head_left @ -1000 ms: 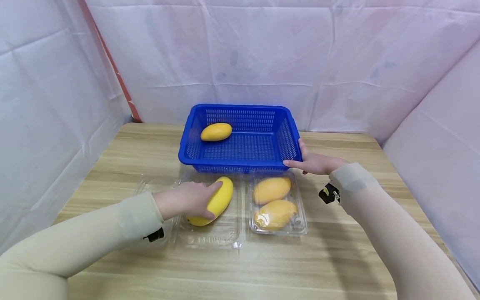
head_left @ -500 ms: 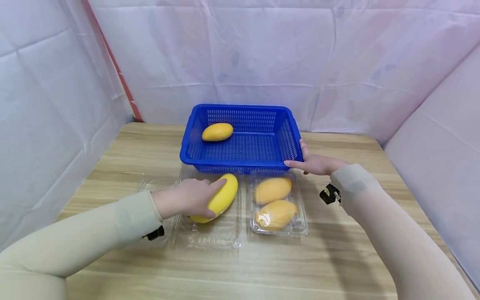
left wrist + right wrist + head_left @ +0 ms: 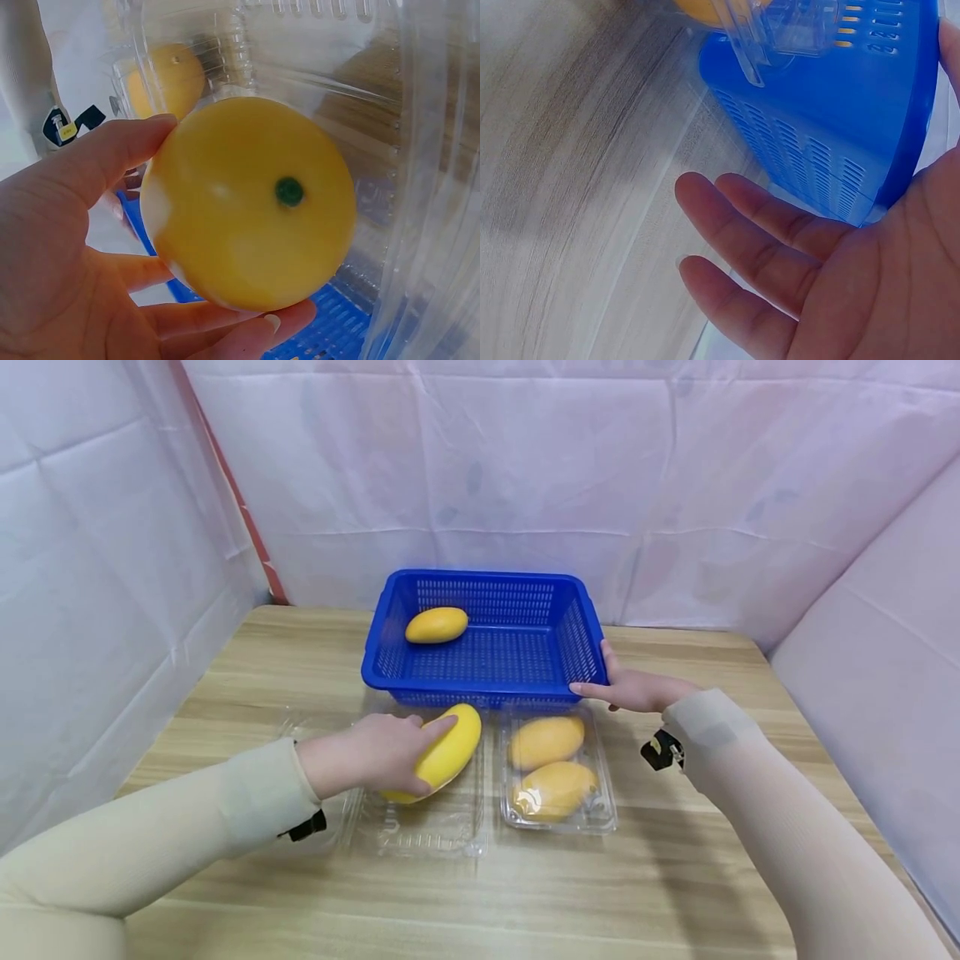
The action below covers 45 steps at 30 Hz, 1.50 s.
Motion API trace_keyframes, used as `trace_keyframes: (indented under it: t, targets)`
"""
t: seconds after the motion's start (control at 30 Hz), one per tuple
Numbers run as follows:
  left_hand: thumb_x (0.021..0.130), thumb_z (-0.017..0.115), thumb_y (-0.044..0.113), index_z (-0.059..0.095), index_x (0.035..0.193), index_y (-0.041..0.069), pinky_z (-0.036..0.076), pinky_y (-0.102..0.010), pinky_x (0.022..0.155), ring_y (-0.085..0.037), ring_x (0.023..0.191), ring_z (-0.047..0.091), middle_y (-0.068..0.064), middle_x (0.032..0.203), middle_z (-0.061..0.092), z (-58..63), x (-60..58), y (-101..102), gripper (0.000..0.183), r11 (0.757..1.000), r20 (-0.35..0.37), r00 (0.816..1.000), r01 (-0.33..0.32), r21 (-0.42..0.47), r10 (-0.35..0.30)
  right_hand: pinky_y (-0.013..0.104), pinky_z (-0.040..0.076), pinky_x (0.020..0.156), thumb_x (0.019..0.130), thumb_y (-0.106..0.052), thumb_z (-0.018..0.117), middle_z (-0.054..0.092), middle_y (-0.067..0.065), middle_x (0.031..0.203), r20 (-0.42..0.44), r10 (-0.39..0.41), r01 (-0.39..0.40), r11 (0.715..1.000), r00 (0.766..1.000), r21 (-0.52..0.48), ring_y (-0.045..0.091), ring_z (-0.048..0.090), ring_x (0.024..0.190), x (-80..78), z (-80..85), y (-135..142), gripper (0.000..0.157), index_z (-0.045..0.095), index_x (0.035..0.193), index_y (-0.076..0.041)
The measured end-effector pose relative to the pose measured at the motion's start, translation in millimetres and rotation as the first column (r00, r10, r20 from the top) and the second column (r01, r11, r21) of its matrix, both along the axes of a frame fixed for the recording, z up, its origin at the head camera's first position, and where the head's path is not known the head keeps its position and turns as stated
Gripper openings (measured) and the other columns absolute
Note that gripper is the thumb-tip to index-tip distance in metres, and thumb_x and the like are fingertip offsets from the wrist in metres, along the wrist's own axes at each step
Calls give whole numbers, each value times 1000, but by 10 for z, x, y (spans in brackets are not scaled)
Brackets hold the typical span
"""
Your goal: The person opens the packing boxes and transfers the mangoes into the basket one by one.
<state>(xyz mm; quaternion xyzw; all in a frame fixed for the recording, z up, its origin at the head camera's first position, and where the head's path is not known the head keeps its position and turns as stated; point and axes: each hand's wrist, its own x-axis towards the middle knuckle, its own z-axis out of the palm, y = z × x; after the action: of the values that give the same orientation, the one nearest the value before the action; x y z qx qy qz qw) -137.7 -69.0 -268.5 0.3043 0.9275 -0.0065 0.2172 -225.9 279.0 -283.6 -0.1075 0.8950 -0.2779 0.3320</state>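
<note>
My left hand (image 3: 386, 753) grips a large yellow mango (image 3: 453, 752), thumb on one side and fingers on the other. It holds the mango over an opened clear plastic clamshell box (image 3: 427, 842). In the left wrist view the mango's end with a green stem spot (image 3: 289, 192) faces the camera. My right hand (image 3: 637, 689) rests at the front right corner of a blue basket (image 3: 487, 687), thumb along the front rim and a finger along the side. The right wrist view shows its other fingers (image 3: 742, 232) loosely extended, away from the basket wall.
Another mango (image 3: 437, 625) lies in the basket's left part. Right of the opened box stands a closed clear clamshell (image 3: 592, 814) with two mangoes (image 3: 553, 789) inside. The opened lid (image 3: 315, 722) lies flat to the left. White cloth (image 3: 525, 460) hangs behind the wooden table (image 3: 525, 902).
My left hand has shifted the mango slightly away from me and to the right over the opened box. My right hand stays at the basket corner.
</note>
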Motion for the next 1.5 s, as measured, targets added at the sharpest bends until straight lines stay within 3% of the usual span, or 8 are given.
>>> trace_keyframes:
  t: [0.27,0.57,0.83,1.0,1.23,1.5]
  targets:
    - [76,68,46,24,149,18,40,-32,50,-16,60,50,-8,97,56,24,-1,-6,90,1000,-33,999,30,5,-30,60,20,103,89,-63,41,-15,35,146,13,1,-2,1000,1000,18,41,56,104,9,-9,13,108,-36,135,-2]
    - [76,68,48,24,149,20,40,-31,50,-15,61,50,-7,99,56,85,21,-4,90,1000,-48,998,29,3,-29,60,22,102,90,-63,41,-14,35,146,11,-4,4,1000,1000,12,41,55,105,4,-22,17,108,-36,135,-3]
    - [76,70,46,25,149,18,40,-31,50,-16,62,50,-10,105,57,170,36,-37,90,999,-61,997,43,32,-41,53,40,93,93,-53,45,-16,36,145,15,-5,6,998,1000,-56,46,40,120,-9,2,-13,105,-36,135,-2]
    - [76,70,44,25,148,16,40,-30,49,-16,62,50,-9,101,56,214,35,-48,90,997,-71,996,52,54,-49,56,35,96,92,-56,44,-16,36,145,12,0,1,999,1000,-34,45,48,113,-14,1,-11,106,-36,135,-2]
    - [76,69,47,24,149,18,40,-30,51,-18,66,49,-8,105,57,292,5,-51,91,996,-86,994,66,56,-61,54,39,94,93,-54,45,-17,36,144,16,0,1,999,1000,-51,45,44,117,-18,-13,-5,106,-36,135,-1]
    - [76,69,46,24,149,18,40,-28,52,-14,66,50,-6,105,56,375,-42,-94,90,993,-89,994,73,97,-64,58,29,100,92,-58,42,-17,36,145,12,7,-6,1000,1000,-13,44,53,107,-6,6,-5,105,-36,135,-2]
